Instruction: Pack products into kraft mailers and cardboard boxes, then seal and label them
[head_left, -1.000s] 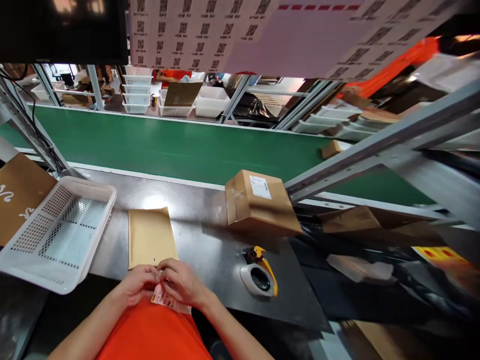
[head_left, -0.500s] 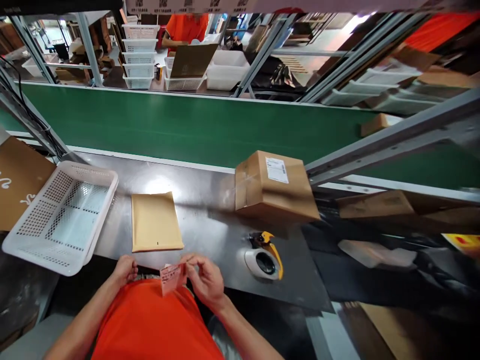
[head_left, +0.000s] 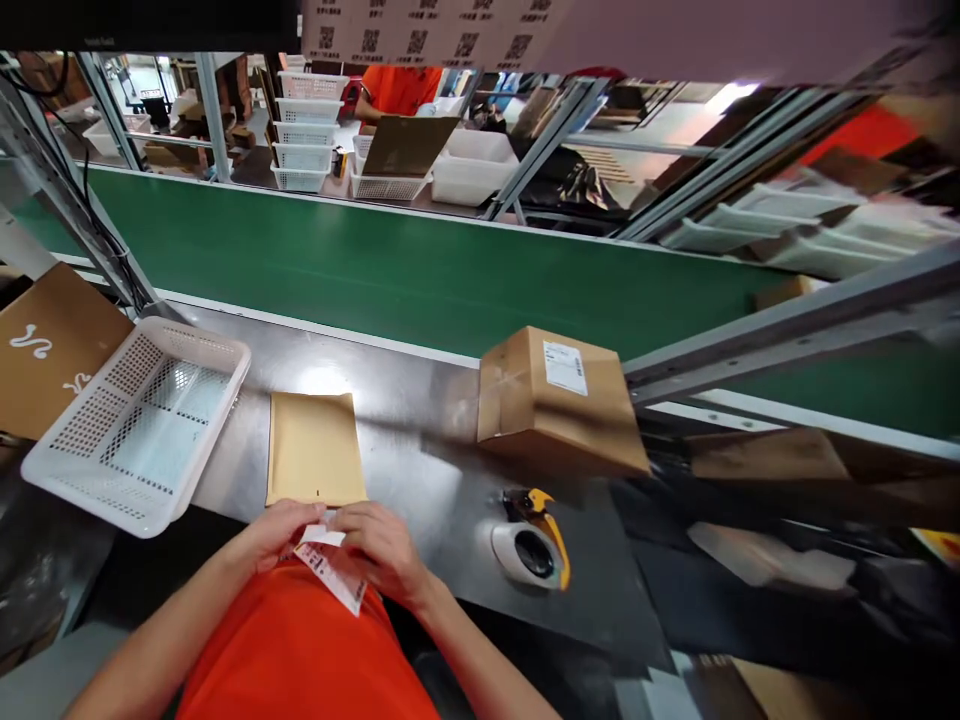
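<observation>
Printed slip [head_left: 334, 574] pinched between hands [head_left: 384, 550], envelope [head_left: 315, 448] beyond

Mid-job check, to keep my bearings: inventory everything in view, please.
Printed packet: one, pinkish and clear, between hands
Envelope: one, tan, bench, beyond hands
Tape dispenser: one, white and yellow, bench right
Labelled carton: one, brown, bench's back right
Basket: one, white, bench left
Marked carton: one, brown, far left
Bench: one, grey, centre
Conveyor: one, green, behind bench
Basket stack: one, white, beyond conveyor
Code sheet: one, pinkish, top
Monitor: one, black, top left
Co-worker: one clear, orange top, beyond conveyor
Blurred clutter: uncounted, mixed, right and background
Left hand: one, bare, on packet
Right hand: one, bare, on packet
</observation>
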